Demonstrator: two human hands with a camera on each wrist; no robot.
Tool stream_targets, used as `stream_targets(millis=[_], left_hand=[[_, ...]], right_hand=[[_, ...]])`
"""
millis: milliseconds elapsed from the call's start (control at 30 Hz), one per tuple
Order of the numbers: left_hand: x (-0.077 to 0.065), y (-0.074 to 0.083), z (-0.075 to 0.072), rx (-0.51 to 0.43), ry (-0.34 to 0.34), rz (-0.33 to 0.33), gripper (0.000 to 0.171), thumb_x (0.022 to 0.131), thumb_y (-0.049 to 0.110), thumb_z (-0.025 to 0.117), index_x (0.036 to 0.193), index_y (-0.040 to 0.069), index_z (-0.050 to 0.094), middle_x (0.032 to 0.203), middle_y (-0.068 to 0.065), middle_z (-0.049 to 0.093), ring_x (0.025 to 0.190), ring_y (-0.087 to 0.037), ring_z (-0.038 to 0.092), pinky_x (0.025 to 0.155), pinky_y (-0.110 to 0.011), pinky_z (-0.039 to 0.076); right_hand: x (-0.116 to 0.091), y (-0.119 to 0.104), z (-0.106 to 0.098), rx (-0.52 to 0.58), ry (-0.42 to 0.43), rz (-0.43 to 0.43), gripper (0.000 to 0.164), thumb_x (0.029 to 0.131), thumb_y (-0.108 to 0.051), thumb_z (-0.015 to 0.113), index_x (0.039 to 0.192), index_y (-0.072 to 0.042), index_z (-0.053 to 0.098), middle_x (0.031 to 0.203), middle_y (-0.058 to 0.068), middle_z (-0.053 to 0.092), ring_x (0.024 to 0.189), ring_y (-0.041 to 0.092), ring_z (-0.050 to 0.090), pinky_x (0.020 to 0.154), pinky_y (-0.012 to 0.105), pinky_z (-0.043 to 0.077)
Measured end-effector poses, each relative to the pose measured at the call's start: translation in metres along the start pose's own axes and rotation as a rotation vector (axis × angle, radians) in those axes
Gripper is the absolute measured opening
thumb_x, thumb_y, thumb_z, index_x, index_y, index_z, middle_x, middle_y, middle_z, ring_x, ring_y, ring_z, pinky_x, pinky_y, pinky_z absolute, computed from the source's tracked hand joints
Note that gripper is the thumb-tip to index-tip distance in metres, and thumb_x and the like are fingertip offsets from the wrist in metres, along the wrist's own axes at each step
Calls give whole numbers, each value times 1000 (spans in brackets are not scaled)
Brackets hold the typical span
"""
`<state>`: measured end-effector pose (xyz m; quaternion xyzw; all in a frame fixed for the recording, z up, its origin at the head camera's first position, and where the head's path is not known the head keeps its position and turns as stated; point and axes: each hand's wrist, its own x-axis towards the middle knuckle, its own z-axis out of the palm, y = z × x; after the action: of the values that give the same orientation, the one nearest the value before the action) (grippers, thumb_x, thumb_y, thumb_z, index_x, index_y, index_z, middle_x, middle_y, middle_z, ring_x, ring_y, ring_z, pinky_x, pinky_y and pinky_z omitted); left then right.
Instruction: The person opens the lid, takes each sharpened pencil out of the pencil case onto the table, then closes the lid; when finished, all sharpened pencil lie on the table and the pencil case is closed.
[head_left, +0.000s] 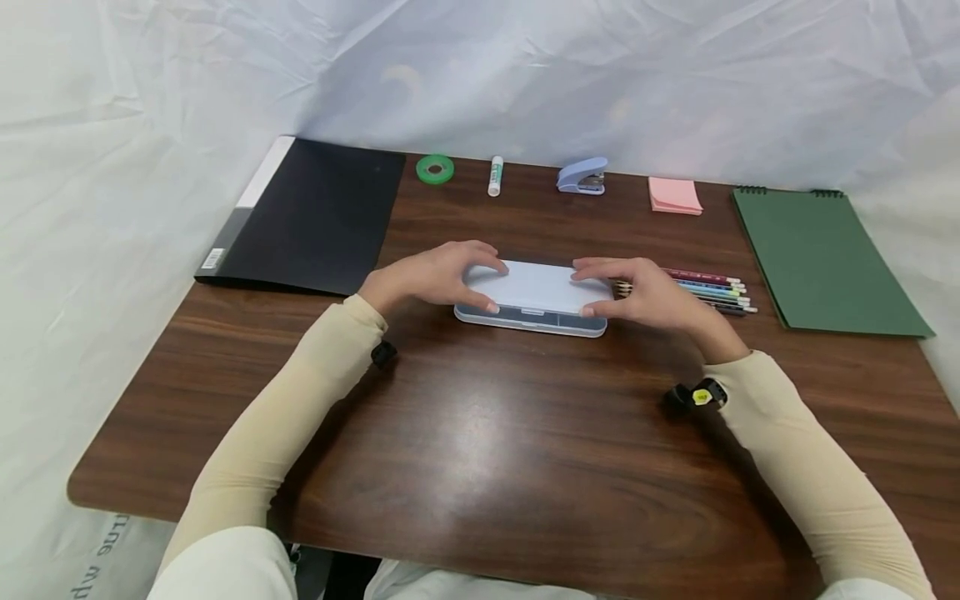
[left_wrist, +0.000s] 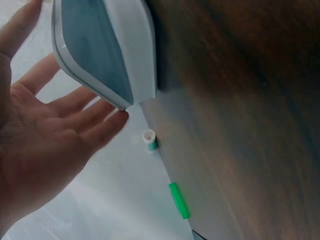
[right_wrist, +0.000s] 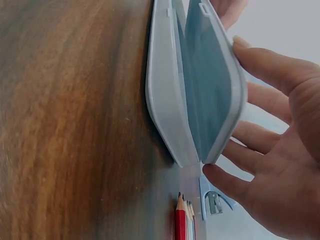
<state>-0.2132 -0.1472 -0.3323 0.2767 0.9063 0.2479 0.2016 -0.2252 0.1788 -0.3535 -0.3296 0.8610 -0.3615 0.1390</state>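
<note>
A white, translucent pencil case (head_left: 540, 287) lies at the middle of the table with its lid tilted partly up from the base. At the left end of the lid, my left hand (head_left: 450, 275) holds it, thumb by the front edge and fingers spread toward the back. My right hand (head_left: 641, 292) holds the right end likewise. In the right wrist view, a gap shows between the lid (right_wrist: 212, 85) and the base (right_wrist: 167, 85), with the thumb on the lid's edge. Just behind my right hand lie several pencils (head_left: 712, 287), their tips toward the case.
A black folder (head_left: 322, 212) lies left. Along the back are green tape (head_left: 435, 169), a white glue stick (head_left: 496, 177), a blue stapler (head_left: 582, 177) and pink sticky notes (head_left: 674, 195). A green spiral pad (head_left: 832, 262) lies right. White sheeting (head_left: 480, 75) hangs behind the table.
</note>
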Motion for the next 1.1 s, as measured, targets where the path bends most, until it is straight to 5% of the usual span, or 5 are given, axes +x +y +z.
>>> stream_targets(millis=[500, 1100], left_hand=[[10, 2, 10, 93, -57, -117, 82, 84, 36, 82, 154, 22, 41, 157, -9, 37, 144, -27, 35, 116, -45, 32], [16, 4, 9, 104, -62, -147, 88, 79, 36, 86, 153, 28, 41, 148, -6, 42, 136, -25, 41, 111, -43, 36]], right_hand=[[4, -2, 5, -183, -114, -23, 55, 83, -22, 83, 133, -9, 64, 155, 20, 41, 143, 42, 38, 111, 62, 32], [4, -3, 6, -230, -97, -29, 55, 80, -23, 85, 131, -10, 67, 154, 19, 44, 142, 40, 42, 110, 58, 36]])
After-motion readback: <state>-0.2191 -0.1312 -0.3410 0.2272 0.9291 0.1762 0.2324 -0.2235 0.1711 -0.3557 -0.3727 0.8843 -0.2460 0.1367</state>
